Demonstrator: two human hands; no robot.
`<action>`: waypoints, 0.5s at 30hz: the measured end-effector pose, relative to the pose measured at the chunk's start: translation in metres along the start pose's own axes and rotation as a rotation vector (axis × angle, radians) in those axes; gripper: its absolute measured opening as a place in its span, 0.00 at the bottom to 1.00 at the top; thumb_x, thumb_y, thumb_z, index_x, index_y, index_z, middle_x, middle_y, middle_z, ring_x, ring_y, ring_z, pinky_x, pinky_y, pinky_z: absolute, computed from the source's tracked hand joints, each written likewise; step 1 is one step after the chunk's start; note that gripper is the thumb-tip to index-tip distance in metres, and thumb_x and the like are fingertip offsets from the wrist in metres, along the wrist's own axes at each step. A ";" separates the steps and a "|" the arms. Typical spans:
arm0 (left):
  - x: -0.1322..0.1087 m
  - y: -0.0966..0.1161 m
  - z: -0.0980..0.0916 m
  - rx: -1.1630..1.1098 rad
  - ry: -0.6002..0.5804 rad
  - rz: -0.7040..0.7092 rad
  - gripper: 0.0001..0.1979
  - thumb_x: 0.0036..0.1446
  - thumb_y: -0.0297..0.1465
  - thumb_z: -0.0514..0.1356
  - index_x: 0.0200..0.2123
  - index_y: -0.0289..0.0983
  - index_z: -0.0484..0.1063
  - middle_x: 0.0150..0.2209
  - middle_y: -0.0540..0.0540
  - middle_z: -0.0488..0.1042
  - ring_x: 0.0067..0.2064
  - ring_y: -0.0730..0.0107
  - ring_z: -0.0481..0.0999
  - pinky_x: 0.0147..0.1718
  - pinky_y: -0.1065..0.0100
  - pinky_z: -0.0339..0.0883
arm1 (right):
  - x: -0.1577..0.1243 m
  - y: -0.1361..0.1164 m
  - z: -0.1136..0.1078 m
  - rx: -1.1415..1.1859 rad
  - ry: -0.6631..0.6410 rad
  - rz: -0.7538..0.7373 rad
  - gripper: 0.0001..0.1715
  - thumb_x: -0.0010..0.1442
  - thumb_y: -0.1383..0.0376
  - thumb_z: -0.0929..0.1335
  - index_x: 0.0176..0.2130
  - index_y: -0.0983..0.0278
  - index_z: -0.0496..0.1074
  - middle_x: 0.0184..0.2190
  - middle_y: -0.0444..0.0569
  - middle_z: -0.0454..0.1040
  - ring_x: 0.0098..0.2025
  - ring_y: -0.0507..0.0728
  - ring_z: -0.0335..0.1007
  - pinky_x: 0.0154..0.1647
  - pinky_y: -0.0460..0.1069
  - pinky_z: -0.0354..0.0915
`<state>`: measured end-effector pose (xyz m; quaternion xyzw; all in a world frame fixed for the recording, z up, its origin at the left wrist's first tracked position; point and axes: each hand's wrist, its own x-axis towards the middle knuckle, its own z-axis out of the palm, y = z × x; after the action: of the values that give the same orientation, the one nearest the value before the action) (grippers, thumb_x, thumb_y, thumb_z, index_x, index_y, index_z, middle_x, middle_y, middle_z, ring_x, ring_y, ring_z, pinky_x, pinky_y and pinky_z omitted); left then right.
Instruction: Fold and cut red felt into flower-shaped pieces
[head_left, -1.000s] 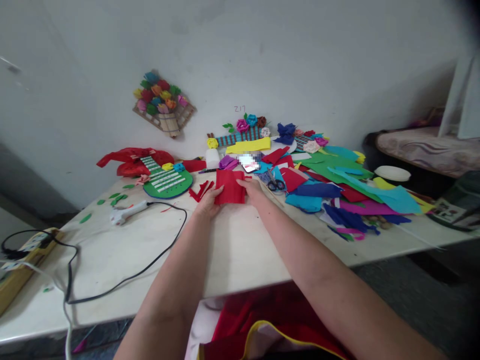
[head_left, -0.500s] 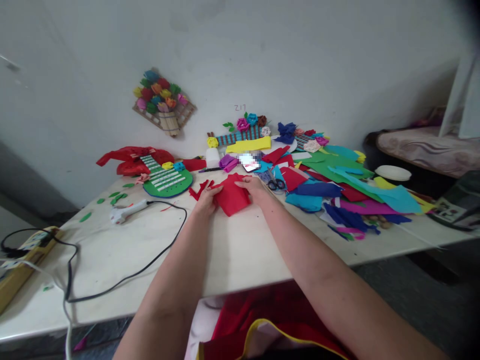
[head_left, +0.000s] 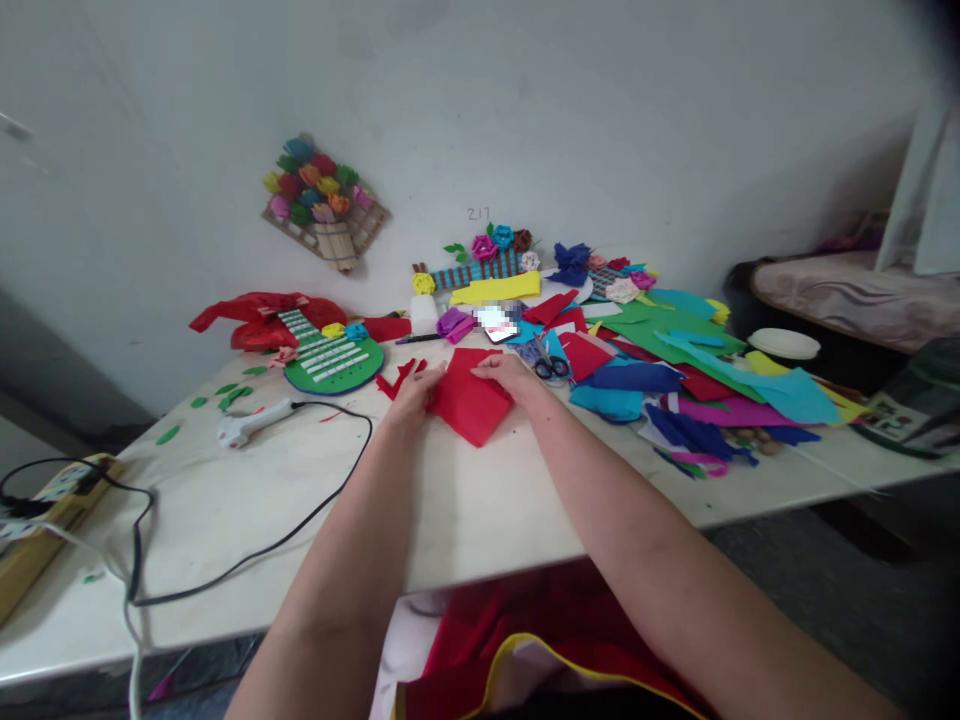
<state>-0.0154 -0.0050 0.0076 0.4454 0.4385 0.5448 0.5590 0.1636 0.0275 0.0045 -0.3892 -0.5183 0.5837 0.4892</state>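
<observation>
A red paper square (head_left: 474,402) is in front of me, turned cornerwise over the table. My left hand (head_left: 417,393) holds its left edge between thumb and fingers. At the upper right edge, my right hand (head_left: 505,374) grips the same square, with the thumb on top and the other fingers partly hidden. Just beyond my left hand lie red scraps (head_left: 400,376) with jagged edges. To the right of my right hand rests a pair of scissors with dark handles (head_left: 551,367).
A hot glue gun (head_left: 253,423) trails its black cord toward a power strip (head_left: 56,520) at left. A green guitar-shaped craft (head_left: 330,365) lies behind it. Heaped coloured paper (head_left: 697,370) covers the right side. Near the wall sits a phone (head_left: 498,325).
The red square now lies flatter and spreads wider toward me, its lower corner having shifted down and right. Both hands keep nearly the same place.
</observation>
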 end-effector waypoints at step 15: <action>-0.001 -0.004 0.003 0.232 -0.020 0.120 0.18 0.36 0.41 0.68 0.23 0.34 0.66 0.18 0.53 0.68 0.19 0.78 0.63 0.18 0.74 0.54 | 0.000 0.001 -0.003 -0.089 -0.125 0.037 0.12 0.38 0.64 0.75 0.24 0.67 0.72 0.20 0.43 0.71 0.22 0.48 0.63 0.25 0.45 0.60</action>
<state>-0.0113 -0.0065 0.0046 0.5378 0.4657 0.5185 0.4744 0.1666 0.0284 0.0031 -0.3827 -0.5659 0.5922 0.4274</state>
